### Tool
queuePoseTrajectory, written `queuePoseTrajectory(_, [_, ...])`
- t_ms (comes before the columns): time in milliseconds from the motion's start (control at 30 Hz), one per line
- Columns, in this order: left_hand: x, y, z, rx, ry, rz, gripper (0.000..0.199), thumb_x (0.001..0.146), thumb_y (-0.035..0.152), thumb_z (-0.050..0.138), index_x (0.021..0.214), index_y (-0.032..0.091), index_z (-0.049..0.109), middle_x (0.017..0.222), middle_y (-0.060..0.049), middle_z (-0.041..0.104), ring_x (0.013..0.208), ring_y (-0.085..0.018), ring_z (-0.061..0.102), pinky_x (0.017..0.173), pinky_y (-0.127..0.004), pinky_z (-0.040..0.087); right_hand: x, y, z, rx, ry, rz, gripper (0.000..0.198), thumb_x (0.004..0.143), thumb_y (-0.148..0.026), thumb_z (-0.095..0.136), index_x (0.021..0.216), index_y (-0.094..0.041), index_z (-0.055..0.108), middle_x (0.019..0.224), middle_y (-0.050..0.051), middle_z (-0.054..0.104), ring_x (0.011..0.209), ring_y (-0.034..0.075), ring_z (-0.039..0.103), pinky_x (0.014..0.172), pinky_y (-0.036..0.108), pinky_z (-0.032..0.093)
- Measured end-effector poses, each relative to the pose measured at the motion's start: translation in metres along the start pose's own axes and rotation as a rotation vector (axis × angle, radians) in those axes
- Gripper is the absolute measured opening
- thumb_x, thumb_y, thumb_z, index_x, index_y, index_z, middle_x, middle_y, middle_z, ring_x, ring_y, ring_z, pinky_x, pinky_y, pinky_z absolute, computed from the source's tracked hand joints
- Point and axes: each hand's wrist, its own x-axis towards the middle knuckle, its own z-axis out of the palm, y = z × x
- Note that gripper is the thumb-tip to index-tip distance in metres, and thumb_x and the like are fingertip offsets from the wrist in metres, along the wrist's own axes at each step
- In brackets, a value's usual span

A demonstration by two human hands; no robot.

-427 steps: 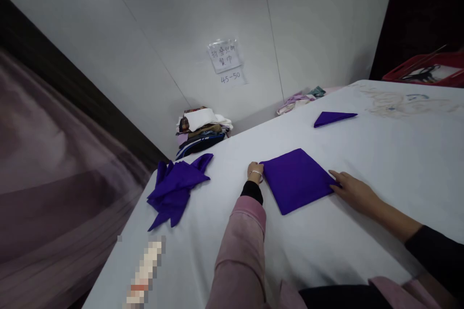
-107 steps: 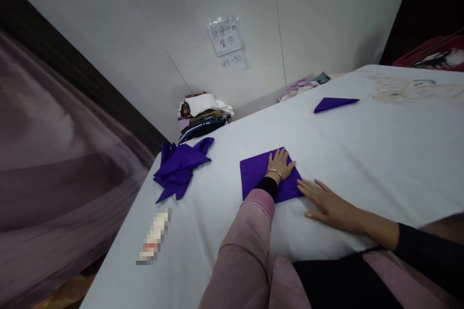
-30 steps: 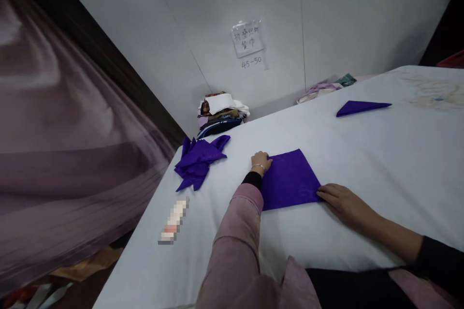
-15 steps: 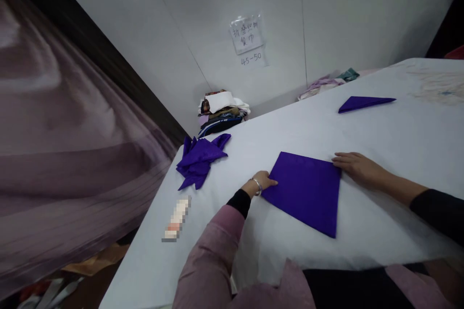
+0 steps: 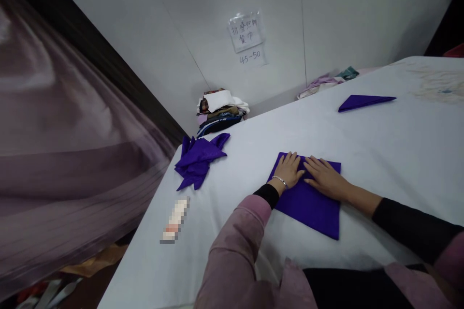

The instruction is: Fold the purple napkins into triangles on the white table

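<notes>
Left hand (image 5: 288,169) and right hand (image 5: 325,178), fingers spread, hide the far middle of a smooth, four-sided purple cloth (image 5: 308,207), right of centre on the table (image 5: 391,149); pixelation obscures an object (image 5: 176,221) at left.

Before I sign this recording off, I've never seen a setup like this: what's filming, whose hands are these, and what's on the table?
There's no machine: a person works with two bare hands, filmed by one camera worn on their head, looking forward and down. The left hand, with a bracelet at its wrist, and the right hand rest palm down on a flat purple cloth; neither appears to grip it. The white-covered table also holds a rumpled purple heap at left, a purple folded triangle at far right, and a pixelated item I can't identify.
</notes>
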Motion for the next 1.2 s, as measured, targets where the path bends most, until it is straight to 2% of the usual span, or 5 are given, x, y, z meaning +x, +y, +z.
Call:
queuePoseTrajectory(267, [0.005,-0.009,0.006,0.005,-0.071,-0.080,0.077,0.089,0.065,0.019,0.146,0.014,0.023,0.155,-0.011,0.023,0.144,-0.025,0.014,0.116,-0.042,0.017,-0.006,0.009,0.015,-0.011,0.011,0.040,0.068,0.089,-0.060,0.031,0.137,-0.015,0.046,0.139,0.018,0.048,0.133,0.034,0.036,0.105,0.057,0.029])
queuePoseTrajectory(567, [0.003,-0.009,0.009,-0.032,-0.090,-0.138,0.087,0.085,0.071,0.014,0.147,0.010,0.022,0.156,-0.011,0.018,0.144,-0.025,0.011,0.118,-0.039,0.014,-0.004,0.010,0.011,-0.065,0.025,0.042,0.075,0.089,-0.063,0.028,0.132,-0.006,0.051,0.138,0.024,0.047,0.131,0.037,0.037,0.104,0.057,0.029])
queuePoseTrajectory(733, [0.004,-0.007,0.008,-0.039,-0.090,-0.165,0.092,0.084,0.071,0.012,0.146,0.004,0.024,0.155,-0.016,0.018,0.144,-0.027,0.011,0.118,-0.040,0.013,-0.006,0.013,0.015,-0.063,0.076,0.056,0.072,0.089,-0.064,0.027,0.136,-0.012,0.048,0.138,0.021,0.047,0.131,0.036,0.038,0.103,0.060,0.029])
queuePoseTrajectory(1000, [0.003,-0.006,0.010,-0.066,-0.073,-0.184,0.094,0.083,0.074,0.009,0.146,0.006,0.024,0.155,-0.014,0.022,0.144,-0.027,0.012,0.118,-0.042,0.013,-0.024,0.026,0.002,-0.106,0.036,0.080,0.072,0.089,-0.065,0.025,0.134,-0.013,0.049,0.138,0.018,0.048,0.129,0.031,0.043,0.103,0.053,0.032])
queuePoseTrajectory(1200, [0.004,-0.005,0.008,-0.074,-0.092,-0.201,0.091,0.082,0.074,0.011,0.147,0.011,0.022,0.156,-0.011,0.021,0.144,-0.024,0.011,0.118,-0.041,0.011,-0.050,0.041,-0.008,-0.111,0.021,0.131,0.070,0.089,-0.064,0.027,0.134,-0.015,0.049,0.139,0.016,0.049,0.128,0.032,0.043,0.105,0.056,0.030])
